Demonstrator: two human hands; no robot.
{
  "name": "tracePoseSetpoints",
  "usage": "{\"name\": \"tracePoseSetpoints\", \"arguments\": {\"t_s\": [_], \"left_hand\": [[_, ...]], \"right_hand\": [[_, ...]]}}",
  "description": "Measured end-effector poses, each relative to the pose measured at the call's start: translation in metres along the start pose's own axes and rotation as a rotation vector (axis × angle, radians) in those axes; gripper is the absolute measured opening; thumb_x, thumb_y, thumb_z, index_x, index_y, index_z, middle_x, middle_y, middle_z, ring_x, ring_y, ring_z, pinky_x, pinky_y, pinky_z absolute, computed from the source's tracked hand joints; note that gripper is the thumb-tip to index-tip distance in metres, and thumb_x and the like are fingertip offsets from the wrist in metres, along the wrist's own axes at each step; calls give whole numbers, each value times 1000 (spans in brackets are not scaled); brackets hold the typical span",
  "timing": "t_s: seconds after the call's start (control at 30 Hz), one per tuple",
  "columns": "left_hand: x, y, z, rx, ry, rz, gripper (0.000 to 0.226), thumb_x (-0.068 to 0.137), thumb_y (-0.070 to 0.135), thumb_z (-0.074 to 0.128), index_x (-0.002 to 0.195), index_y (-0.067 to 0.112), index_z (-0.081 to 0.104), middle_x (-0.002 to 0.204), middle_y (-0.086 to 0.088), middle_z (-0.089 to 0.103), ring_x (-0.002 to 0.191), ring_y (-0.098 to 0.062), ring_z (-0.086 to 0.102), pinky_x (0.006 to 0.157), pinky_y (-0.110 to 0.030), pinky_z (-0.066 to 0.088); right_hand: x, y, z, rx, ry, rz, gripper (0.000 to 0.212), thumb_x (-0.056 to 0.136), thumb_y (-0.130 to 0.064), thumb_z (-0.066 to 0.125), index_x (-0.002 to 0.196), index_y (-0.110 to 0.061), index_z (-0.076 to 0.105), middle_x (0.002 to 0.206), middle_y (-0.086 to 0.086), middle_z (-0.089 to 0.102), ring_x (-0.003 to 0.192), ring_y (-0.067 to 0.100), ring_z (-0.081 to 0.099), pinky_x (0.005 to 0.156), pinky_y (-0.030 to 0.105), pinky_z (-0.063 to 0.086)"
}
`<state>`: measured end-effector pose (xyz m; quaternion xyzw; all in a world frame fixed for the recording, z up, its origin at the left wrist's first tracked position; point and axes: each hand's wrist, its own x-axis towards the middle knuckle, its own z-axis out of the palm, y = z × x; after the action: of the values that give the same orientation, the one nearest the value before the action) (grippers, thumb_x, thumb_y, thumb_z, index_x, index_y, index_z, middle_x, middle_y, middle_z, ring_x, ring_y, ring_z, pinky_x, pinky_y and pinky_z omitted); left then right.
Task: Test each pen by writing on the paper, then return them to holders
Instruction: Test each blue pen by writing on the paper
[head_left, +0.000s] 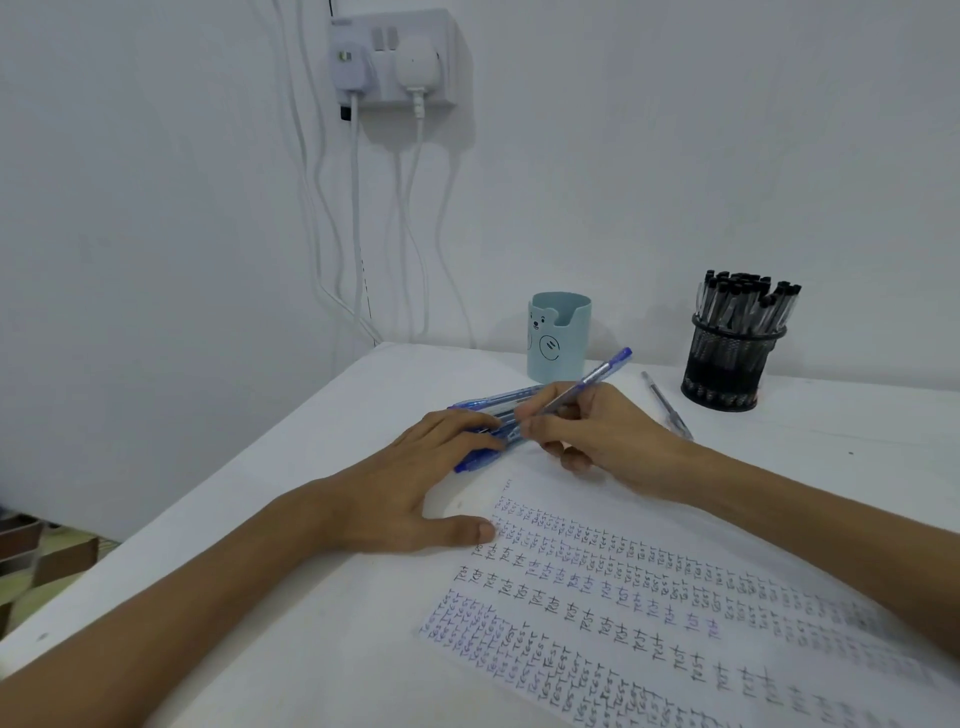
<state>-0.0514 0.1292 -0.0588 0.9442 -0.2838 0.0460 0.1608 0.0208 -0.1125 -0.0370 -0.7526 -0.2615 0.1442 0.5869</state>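
Pinches a blue pen (597, 376) in the right hand (587, 431) at the paper's (675, 597) 12 o'clock edge; rests the flat left hand (415, 483) on a pen bundle (493, 405) at 9 o'clock.

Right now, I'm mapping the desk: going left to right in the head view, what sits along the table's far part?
pile of blue pens → teal bear holder → loose pen → black mesh holder

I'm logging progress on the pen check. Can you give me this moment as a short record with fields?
Right hand: grips a blue pen
Left hand: fingers rest on a bundle of blue pens
Paper: covered in rows of test writing
Bear holder: no pens showing
Mesh holder: packed with black-capped pens
Loose pen: on the table, near the mesh holder
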Motion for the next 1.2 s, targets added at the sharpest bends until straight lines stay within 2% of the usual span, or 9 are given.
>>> {"name": "tracePoseSetpoints", "arguments": {"t_s": [0.07, 0.1, 0.23, 0.43, 0.63, 0.73, 0.9, 1.2], "left_hand": [[0, -1, 0, -3, -4, -10, 80, 93, 63, 65, 158, 29, 33, 162, 23, 23, 153, 2, 13, 126, -27, 22], [0, -2, 0, -1, -5, -11, 80, 93, 64, 65, 158, 29, 34, 162, 22, 23, 153, 3, 13, 126, -28, 22], [1, -3, 1, -4, -18, -14, 79, 93, 63, 65, 158, 29, 34, 162, 23, 22, 153, 3, 12, 126, -27, 21], [1, -4, 2, -12, -12, 2, 78, 93, 62, 66, 157, 30, 34, 162, 21, 24, 154, 1, 12, 126, -26, 22], [1, -5, 2, -12, -8, 12, 78, 93, 61, 65, 157, 29, 34, 161, 21, 24, 154, 1, 13, 126, -27, 21], [1, -3, 1, -26, -14, 21, 71, 94, 61, 65, 152, 33, 37, 159, 23, 24, 154, 0, 14, 126, -28, 23], [1, -3, 2, -25, -14, 58, 53, 95, 57, 66, 140, 36, 48, 159, 20, 25, 154, -6, 15, 124, -34, 26], [1, -3, 1, -58, -14, 59, 47, 95, 57, 67, 136, 39, 52, 159, 18, 27, 153, -8, 16, 123, -40, 28]], "right_hand": [[0, 2, 4, -13, 5, 48, 3, 95, -8, 63, 92, -7, 64, 64, 2, 52, 52, 12, 42, 45, 19, 32], [-1, 3, 5, -19, 12, 57, 5, 95, -10, 61, 90, -9, 60, 63, 1, 53, 52, 12, 42, 45, 19, 33], [-2, 5, 7, -109, 14, -5, 10, 97, -12, 58, 89, -7, 54, 67, 10, 66, 50, 17, 51, 48, 27, 40], [-3, 4, 14, -205, -39, -67, 5, 91, -9, 65, 91, -4, 68, 70, 9, 72, 52, 11, 56, 53, 24, 47], [-6, 8, 16, -243, 7, -103, 10, 86, -5, 66, 77, 1, 64, 62, 10, 69, 50, 10, 51, 54, 20, 43], [-7, 10, 16, -231, -13, -120, 11, 85, -4, 68, 74, -7, 66, 61, 9, 68, 57, 15, 53, 57, 22, 43], [-5, 12, 15, -207, -49, -139, 17, 86, -4, 69, 72, -13, 66, 61, 9, 67, 58, 19, 53, 59, 28, 43], [-6, 12, 15, -222, -49, -148, 15, 87, -5, 71, 73, -12, 68, 62, 9, 68, 60, 17, 57, 63, 31, 47]]}}
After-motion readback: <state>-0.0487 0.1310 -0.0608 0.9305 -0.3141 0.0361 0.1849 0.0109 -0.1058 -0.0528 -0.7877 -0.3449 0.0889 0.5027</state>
